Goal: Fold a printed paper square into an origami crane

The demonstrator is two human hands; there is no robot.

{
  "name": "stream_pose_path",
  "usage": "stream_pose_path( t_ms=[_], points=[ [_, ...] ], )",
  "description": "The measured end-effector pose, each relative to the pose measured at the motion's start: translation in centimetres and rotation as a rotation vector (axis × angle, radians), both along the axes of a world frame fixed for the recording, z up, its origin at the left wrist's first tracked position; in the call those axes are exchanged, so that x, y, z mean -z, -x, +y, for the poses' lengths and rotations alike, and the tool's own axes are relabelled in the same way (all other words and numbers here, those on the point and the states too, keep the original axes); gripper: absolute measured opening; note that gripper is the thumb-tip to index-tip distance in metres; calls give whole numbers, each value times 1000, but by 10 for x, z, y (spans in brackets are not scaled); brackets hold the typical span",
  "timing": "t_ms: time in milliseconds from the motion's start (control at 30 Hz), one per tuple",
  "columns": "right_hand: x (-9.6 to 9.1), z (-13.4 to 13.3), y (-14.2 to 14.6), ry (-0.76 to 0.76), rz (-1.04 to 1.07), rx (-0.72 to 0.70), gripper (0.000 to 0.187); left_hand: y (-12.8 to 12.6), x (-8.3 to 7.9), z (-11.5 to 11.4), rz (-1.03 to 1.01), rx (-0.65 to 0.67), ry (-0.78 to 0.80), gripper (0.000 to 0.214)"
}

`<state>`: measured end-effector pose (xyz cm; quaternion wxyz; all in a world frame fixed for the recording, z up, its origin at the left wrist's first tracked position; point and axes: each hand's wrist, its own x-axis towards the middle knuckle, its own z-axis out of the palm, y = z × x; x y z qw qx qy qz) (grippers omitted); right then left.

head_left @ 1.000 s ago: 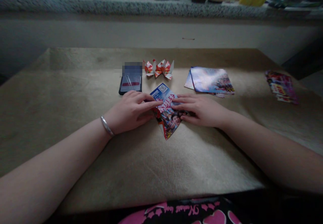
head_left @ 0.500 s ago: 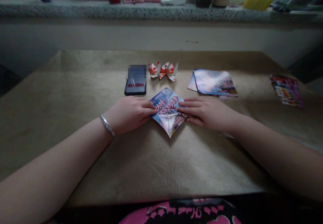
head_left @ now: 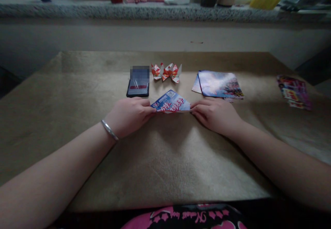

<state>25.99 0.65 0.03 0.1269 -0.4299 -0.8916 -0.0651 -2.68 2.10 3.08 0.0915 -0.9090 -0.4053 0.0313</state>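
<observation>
A folded piece of printed paper (head_left: 170,105), blue with red and white lettering, lies as a triangle on the tan table cover (head_left: 160,160). My left hand (head_left: 130,115) pinches its left corner with closed fingers; a silver bracelet is on that wrist. My right hand (head_left: 216,113) pinches its right corner, fingers pressed together. Just beyond the paper sit three small folded red-and-white paper figures (head_left: 167,72) in a row.
A dark phone (head_left: 138,86) lies behind my left hand. A stack of printed sheets (head_left: 219,84) rests behind my right hand, and more colourful leaflets (head_left: 293,91) lie at the far right. A stone ledge (head_left: 155,12) with bottles and clutter runs along the back.
The paper's lower point has been folded up, turning the diamond into a flat triangle. Both hands slid outward to its left and right corners.
</observation>
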Motion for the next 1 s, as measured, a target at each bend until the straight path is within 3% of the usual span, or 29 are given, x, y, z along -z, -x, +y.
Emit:
stream_pose_path(
  t_ms=[167, 400, 533, 800, 1000],
  points=[
    [0, 5, -8, 100, 26, 53, 25, -6, 9, 5, -146, -10, 85, 31],
    [5, 10, 0, 202, 80, 206, 33, -22, 19, 5, -296, -250, 108, 31],
    [5, 10, 7, 217, 155, 312, 26, -24, 18, 4, -305, -300, 104, 32],
    [8, 12, -2, 334, 202, 270, 23, -18, 21, 5, -248, -288, 126, 30],
    [9, 11, -9, 313, 194, 166, 32, -9, 23, 7, -184, -137, 91, 30]
  ],
)
